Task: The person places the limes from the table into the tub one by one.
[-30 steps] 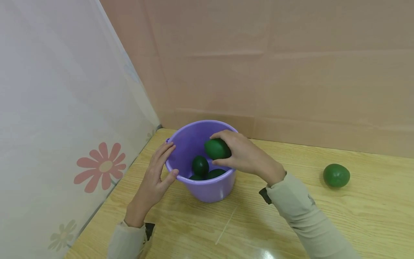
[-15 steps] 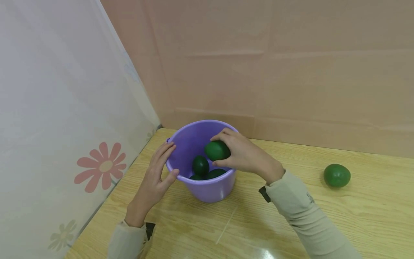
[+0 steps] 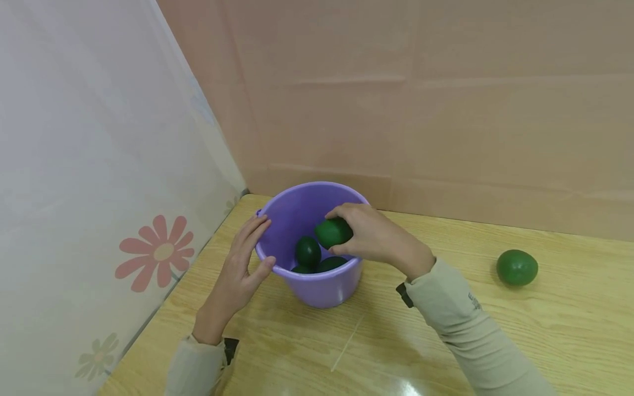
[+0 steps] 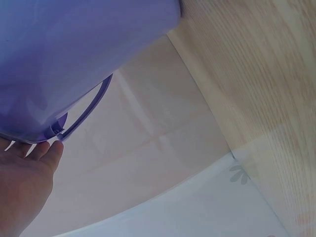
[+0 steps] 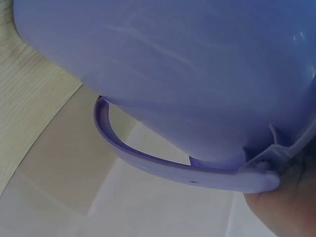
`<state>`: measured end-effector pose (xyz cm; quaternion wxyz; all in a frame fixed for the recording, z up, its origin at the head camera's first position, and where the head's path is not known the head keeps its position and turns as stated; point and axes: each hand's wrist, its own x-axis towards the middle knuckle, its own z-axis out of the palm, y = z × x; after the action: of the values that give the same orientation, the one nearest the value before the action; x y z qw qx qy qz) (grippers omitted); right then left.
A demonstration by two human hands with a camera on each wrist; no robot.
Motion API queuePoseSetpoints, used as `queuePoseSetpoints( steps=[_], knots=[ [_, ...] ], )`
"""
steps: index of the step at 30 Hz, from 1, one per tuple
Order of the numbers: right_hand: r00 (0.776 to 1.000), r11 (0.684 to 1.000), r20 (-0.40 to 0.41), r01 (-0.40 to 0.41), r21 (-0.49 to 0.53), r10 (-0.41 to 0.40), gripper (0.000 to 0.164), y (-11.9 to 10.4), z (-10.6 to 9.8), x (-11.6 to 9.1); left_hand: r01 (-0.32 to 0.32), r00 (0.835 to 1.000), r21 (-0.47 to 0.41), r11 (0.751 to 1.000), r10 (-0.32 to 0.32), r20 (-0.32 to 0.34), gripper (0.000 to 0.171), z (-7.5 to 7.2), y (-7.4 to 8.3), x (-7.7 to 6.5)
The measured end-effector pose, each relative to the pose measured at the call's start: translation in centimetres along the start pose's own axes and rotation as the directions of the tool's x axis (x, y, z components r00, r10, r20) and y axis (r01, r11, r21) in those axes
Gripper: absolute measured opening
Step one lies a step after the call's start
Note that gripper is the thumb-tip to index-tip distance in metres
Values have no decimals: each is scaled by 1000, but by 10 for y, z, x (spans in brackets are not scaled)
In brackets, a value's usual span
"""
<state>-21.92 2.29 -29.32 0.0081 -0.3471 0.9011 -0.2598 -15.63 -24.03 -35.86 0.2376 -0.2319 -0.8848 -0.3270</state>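
A purple bucket (image 3: 324,289) stands on the wooden table. My left hand (image 3: 238,275) rests on its left rim, fairly straight fingers laid over the edge and thumb apart at the front. In my right hand (image 3: 373,234), fingers and thumb grip a glossy green egg-shaped fruit (image 3: 331,233), held inside the mouth at the right rim. Several similar fruits lie lower down, one dark green fruit (image 3: 307,252) showing most fully. From the left wrist, fingertips (image 4: 53,153) show at the rim beside the bucket's handle (image 4: 91,108). The held fruit is hidden in the right wrist view.
Another green fruit (image 3: 517,268) lies on the table (image 3: 436,352) to the right. Behind runs a brown papered wall (image 3: 446,137), and a pale sheet with printed flowers (image 3: 89,137) borders the left edge. The bucket's handle (image 5: 163,168) hangs on the far side.
My right hand has lowered slightly with the green fruit, a little deeper into the bucket. My left hand keeps its place on the rim, and the fruit on the table has not moved.
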Motion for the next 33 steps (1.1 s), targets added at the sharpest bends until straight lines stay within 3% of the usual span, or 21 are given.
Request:
queuePoseSetpoints(
  steps=[12, 21, 27, 33],
  knots=[
    [1000, 1000, 11, -8, 22, 8, 47, -4, 1, 0, -1, 1000, -22, 1000, 1, 6, 57, -1, -3, 0],
    [987, 995, -150, 73, 74, -62, 42, 2, 10, -6, 3, 1000, -19, 1000, -3, 4, 57, -2, -3, -2],
    [959, 987, -260, 139, 78, -115, 39, 5, 14, -9, 1, 1000, -15, 1000, -1, 0, 58, -1, -4, -3],
    [890, 969, -409, 242, 53, -200, 36, 8, 15, -13, 3, 1000, -11, 1000, -3, -1, 58, -1, -4, -2]
  ],
)
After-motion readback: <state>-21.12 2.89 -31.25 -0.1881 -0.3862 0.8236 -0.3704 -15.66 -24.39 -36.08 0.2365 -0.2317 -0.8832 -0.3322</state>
